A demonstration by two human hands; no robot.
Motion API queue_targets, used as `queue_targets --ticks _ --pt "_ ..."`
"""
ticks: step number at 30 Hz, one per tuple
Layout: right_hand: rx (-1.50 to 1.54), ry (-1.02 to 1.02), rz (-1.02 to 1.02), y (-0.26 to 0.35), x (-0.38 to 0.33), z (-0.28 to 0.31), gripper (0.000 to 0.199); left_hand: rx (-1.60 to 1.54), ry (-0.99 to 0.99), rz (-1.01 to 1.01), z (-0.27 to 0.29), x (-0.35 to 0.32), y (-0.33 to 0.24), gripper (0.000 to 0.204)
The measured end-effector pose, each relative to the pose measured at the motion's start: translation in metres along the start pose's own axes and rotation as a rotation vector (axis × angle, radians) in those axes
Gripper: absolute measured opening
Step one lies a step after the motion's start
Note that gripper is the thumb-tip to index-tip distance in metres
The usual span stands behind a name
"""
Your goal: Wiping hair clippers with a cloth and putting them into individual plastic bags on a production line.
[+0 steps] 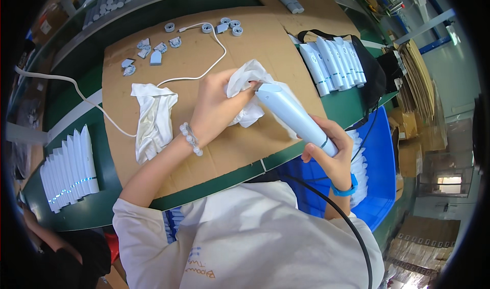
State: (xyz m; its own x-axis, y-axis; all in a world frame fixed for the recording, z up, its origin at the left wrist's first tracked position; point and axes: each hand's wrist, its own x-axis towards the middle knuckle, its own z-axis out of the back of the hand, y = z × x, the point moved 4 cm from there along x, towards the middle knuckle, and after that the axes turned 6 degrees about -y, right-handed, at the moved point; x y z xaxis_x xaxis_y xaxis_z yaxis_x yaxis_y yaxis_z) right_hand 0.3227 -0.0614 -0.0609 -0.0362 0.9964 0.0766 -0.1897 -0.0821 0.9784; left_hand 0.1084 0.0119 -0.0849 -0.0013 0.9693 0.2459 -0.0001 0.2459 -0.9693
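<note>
My right hand [332, 148] is wrapped round the lower end of a pale blue hair clipper [288, 110] with a dark band near its base. The clipper tilts up and left toward my left hand [219, 97]. That hand is closed on a crumpled, thin white cloth or wrap [250, 77] at the clipper's head; its fingertips are partly hidden by the white material. On the cardboard beside my left forearm lies a second, rumpled white cloth [153, 118].
A cardboard sheet [204, 177] covers the green table. It bears small blue parts [155, 58], round pieces [235, 23] and a white cable [219, 59]. Clippers stand in rows at right [334, 62] and left [69, 171]. A blue bin [383, 171] stands by my right arm; a black cable [352, 228] crosses near it.
</note>
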Motion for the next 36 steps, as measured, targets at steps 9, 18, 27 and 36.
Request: queue_targets --ticks 9,18,27,36 --pt "-0.066 -0.079 -0.046 0.002 -0.013 0.009 0.04 0.167 0.033 -0.129 -0.007 -0.007 -0.003 0.015" --pt "-0.029 -0.09 -0.04 0.007 -0.015 0.006 0.038 0.084 0.054 0.002 -0.009 -0.011 -0.008 0.015" --pt "-0.682 -0.092 0.571 0.023 -0.016 0.001 0.047 0.164 0.033 -0.178 -0.011 -0.017 -0.01 0.016" --pt "-0.799 -0.032 0.66 0.028 -0.012 0.0 0.049 0.069 0.033 -0.06 -0.008 -0.016 -0.005 0.014"
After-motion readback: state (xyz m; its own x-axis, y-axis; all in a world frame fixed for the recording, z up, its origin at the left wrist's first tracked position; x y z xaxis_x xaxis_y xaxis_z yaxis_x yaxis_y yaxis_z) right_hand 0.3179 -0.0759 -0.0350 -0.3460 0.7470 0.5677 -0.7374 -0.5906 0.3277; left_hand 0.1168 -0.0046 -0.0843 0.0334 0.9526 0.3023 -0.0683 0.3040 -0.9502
